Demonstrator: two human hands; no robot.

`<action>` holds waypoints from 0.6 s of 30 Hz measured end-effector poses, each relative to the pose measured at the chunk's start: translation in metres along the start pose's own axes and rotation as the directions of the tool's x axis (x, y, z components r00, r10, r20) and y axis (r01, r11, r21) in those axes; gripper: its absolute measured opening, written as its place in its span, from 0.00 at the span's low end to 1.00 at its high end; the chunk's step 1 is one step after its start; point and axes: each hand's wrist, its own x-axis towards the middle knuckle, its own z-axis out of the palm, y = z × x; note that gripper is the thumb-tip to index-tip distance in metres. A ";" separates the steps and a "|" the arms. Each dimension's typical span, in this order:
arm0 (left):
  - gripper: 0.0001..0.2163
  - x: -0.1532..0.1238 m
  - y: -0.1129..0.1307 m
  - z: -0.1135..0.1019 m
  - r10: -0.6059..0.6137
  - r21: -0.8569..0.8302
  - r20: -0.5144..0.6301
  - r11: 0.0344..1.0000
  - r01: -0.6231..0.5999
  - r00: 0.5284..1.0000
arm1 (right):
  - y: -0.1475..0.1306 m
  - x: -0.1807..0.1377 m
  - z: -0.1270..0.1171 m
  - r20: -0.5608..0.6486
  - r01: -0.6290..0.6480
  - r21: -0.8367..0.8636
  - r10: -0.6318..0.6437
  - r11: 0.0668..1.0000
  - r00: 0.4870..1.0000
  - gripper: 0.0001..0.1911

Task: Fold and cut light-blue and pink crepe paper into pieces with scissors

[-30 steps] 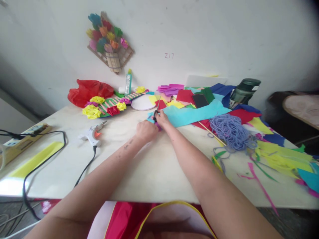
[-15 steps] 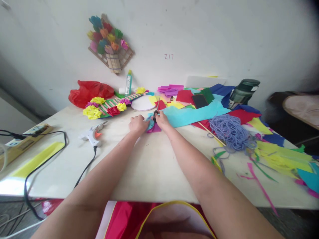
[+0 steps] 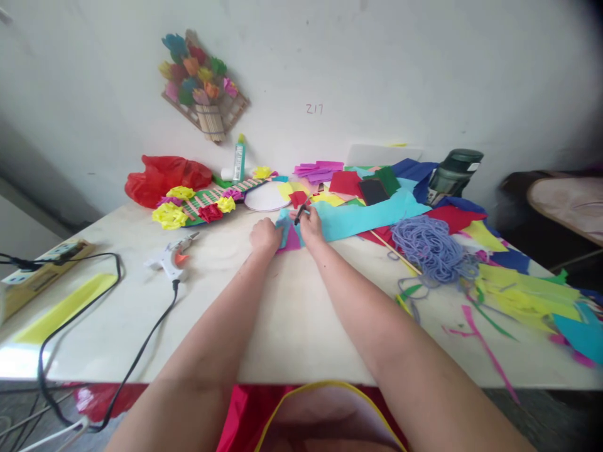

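My right hand (image 3: pixel 311 227) is closed round dark-handled scissors (image 3: pixel 300 213), whose blades point away towards the back of the table. Just left of it my left hand (image 3: pixel 265 236) has its fingers curled at the edge of a small light-blue paper piece (image 3: pixel 283 220). Between the hands, a purple paper piece (image 3: pixel 291 240) lies partly under the blue. A long light-blue paper strip (image 3: pixel 372 218) stretches out to the right from behind my right hand. My left fingertips are partly hidden.
A glue gun (image 3: pixel 170 260) and a power strip (image 3: pixel 47 270) lie left. Behind stand a flower-decorated green craft (image 3: pixel 202 204), a white disc (image 3: pixel 267 197) and a glue bottle (image 3: pixel 239 160). Blue-violet yarn (image 3: pixel 426 248), paper scraps and a dark green container (image 3: pixel 456 172) are right.
Both hands stay close together over the paper. The scissors have tilted in my right hand, and more of the blue and purple paper shows between the hands. The view has shifted slightly.
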 end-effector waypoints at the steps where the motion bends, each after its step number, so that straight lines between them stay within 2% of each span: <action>1: 0.14 -0.002 -0.001 0.002 0.010 -0.035 -0.035 0.999 -0.012 0.999 | -0.003 0.000 -0.002 -0.029 -0.025 0.091 0.027 0.996 0.999 0.12; 4: 0.14 -0.004 -0.003 0.005 0.030 -0.088 -0.089 0.995 -0.038 0.996 | -0.011 -0.001 -0.006 -0.076 -0.092 0.285 0.119 0.954 0.990 0.12; 9: 0.18 -0.001 -0.003 0.004 0.011 -0.150 -0.081 0.988 -0.023 0.997 | -0.017 -0.007 -0.011 -0.045 -0.162 0.318 0.185 0.934 0.982 0.12; 13: 0.17 0.004 -0.006 0.005 0.052 -0.126 -0.030 0.991 -0.056 0.998 | -0.017 -0.008 -0.013 -0.045 -0.171 0.344 0.198 0.923 0.979 0.11; 15: 0.17 0.008 -0.009 0.006 0.053 -0.186 -0.057 0.981 -0.062 0.997 | -0.017 -0.008 -0.013 -0.041 -0.184 0.358 0.212 0.916 0.976 0.10; 18: 0.16 0.015 -0.015 0.012 0.044 -0.379 -0.142 0.921 -0.095 0.989 | -0.018 -0.007 -0.014 -0.027 -0.209 0.367 0.235 0.906 0.972 0.08</action>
